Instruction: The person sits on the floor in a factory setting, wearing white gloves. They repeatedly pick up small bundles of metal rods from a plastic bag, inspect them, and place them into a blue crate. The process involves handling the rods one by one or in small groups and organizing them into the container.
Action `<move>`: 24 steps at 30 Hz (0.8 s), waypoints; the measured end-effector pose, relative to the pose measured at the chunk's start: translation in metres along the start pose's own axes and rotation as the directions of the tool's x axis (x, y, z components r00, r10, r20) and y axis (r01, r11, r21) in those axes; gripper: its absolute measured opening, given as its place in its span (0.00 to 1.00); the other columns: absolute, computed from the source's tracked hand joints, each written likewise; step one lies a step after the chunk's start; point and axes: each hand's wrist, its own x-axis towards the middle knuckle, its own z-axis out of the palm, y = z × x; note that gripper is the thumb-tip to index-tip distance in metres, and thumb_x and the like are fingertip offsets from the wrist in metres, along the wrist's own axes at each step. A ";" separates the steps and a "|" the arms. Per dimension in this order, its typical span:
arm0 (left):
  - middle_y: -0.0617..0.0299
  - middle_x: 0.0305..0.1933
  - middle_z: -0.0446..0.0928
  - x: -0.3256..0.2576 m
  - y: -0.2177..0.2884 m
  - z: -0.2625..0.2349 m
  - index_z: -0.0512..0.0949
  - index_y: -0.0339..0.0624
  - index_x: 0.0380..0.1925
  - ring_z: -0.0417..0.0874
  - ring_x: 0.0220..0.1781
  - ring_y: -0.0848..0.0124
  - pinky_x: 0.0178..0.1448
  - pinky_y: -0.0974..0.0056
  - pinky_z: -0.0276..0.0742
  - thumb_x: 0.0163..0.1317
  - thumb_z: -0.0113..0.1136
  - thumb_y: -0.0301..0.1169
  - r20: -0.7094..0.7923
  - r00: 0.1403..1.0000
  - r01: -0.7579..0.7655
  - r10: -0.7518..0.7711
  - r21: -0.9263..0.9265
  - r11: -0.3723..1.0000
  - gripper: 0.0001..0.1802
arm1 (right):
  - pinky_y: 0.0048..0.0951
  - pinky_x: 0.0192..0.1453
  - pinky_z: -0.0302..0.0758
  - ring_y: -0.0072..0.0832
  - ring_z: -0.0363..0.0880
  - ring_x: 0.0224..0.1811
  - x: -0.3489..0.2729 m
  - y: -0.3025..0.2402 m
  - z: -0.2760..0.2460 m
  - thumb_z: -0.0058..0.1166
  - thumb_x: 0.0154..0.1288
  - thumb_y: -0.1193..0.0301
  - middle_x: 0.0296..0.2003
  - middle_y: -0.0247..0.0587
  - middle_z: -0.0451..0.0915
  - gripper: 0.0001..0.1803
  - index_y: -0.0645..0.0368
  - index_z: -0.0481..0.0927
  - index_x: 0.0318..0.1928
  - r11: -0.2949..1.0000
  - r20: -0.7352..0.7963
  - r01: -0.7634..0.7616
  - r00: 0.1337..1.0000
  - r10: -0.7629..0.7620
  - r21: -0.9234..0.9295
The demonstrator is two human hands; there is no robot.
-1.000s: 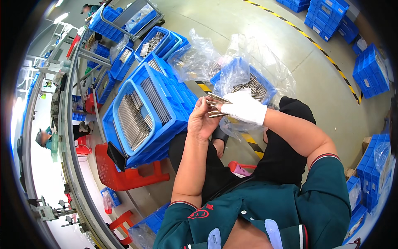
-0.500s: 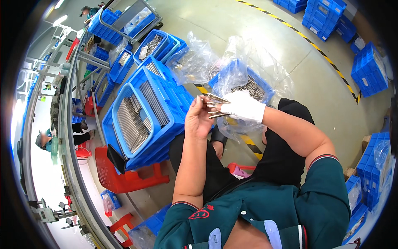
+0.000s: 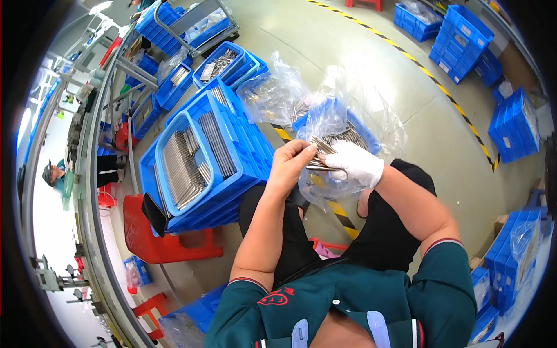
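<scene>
My right hand (image 3: 358, 162), in a white glove, is closed around a small bundle of shiny metal rods (image 3: 321, 152) in front of my knees. My bare left hand (image 3: 290, 164) meets the bundle from the left, thumb and fingers pinched on the rod ends. The far ends of some rods are hidden behind the glove. Just beyond my hands stands a blue bin (image 3: 378, 144) lined with clear plastic, full of loose metal rods. To the left, a light blue tray (image 3: 208, 149) holds neat rows of similar rods, set on stacked blue crates (image 3: 246, 159).
A red stool (image 3: 139, 226) supports the crates at left. Clear plastic bags (image 3: 272, 87) spread over the floor beyond. More blue crates (image 3: 458, 43) are stacked far right, past black-and-yellow floor tape (image 3: 426, 72). At far left, a person (image 3: 57, 174) is near a long metal frame.
My left hand has moved right and turned over the rods, its thumb now on them. The gloved right hand has shifted slightly right, still holding the bundle. The whole view has shifted a little.
</scene>
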 end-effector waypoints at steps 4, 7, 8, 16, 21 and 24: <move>0.64 0.25 0.70 0.006 0.015 0.012 0.78 0.32 0.24 0.70 0.31 0.75 0.37 0.70 0.64 0.60 0.60 0.33 -0.058 0.968 -0.204 0.246 0.393 0.897 0.13 | 0.19 0.18 0.54 0.13 0.60 0.15 -0.014 0.001 -0.011 0.52 0.65 0.63 0.16 0.26 0.69 0.12 0.58 0.77 0.30 0.996 -0.039 0.034 0.999 -0.031 0.086; 0.62 0.25 0.73 0.020 0.012 -0.001 0.78 0.33 0.26 0.72 0.30 0.74 0.37 0.68 0.67 0.60 0.59 0.33 -0.167 0.963 -0.152 0.212 0.312 0.938 0.12 | 0.17 0.21 0.57 0.12 0.61 0.19 -0.027 -0.006 -0.020 0.53 0.66 0.66 0.24 0.29 0.73 0.12 0.64 0.77 0.37 0.994 -0.053 -0.028 0.998 0.034 0.107; 0.65 0.23 0.72 0.030 0.012 -0.005 0.79 0.35 0.24 0.70 0.29 0.76 0.33 0.69 0.65 0.60 0.59 0.35 -0.254 0.953 -0.124 0.168 0.179 0.976 0.13 | 0.17 0.21 0.57 0.12 0.61 0.19 -0.030 -0.005 -0.023 0.52 0.66 0.66 0.25 0.30 0.73 0.12 0.64 0.77 0.37 0.990 -0.083 -0.021 0.996 0.033 0.138; 0.65 0.20 0.73 0.177 0.006 -0.069 0.79 0.33 0.26 0.68 0.20 0.74 0.27 0.66 0.62 0.63 0.57 0.40 -0.742 0.669 -0.140 -0.032 -0.168 0.976 0.18 | 0.16 0.22 0.58 0.12 0.63 0.20 -0.055 -0.031 -0.028 0.50 0.66 0.68 0.24 0.29 0.75 0.08 0.60 0.76 0.37 0.967 -0.205 -0.076 0.970 0.127 0.241; 0.50 0.27 0.81 0.289 -0.092 -0.146 0.81 0.31 0.30 0.79 0.26 0.58 0.35 0.57 0.73 0.59 0.58 0.40 -0.929 0.368 0.155 0.031 0.094 0.983 0.19 | 0.21 0.23 0.59 0.15 0.61 0.18 -0.052 -0.041 -0.034 0.52 0.65 0.70 0.17 0.28 0.66 0.08 0.61 0.74 0.31 0.973 -0.233 -0.107 0.960 0.155 0.205; 0.44 0.37 0.81 0.318 -0.126 -0.142 0.81 0.32 0.34 0.83 0.36 0.51 0.44 0.54 0.76 0.57 0.59 0.41 -0.930 0.368 0.428 0.010 0.179 0.886 0.19 | 0.19 0.24 0.59 0.14 0.61 0.19 -0.054 -0.039 -0.045 0.51 0.65 0.70 0.17 0.28 0.69 0.10 0.63 0.76 0.29 0.983 -0.388 -0.089 0.910 0.145 0.160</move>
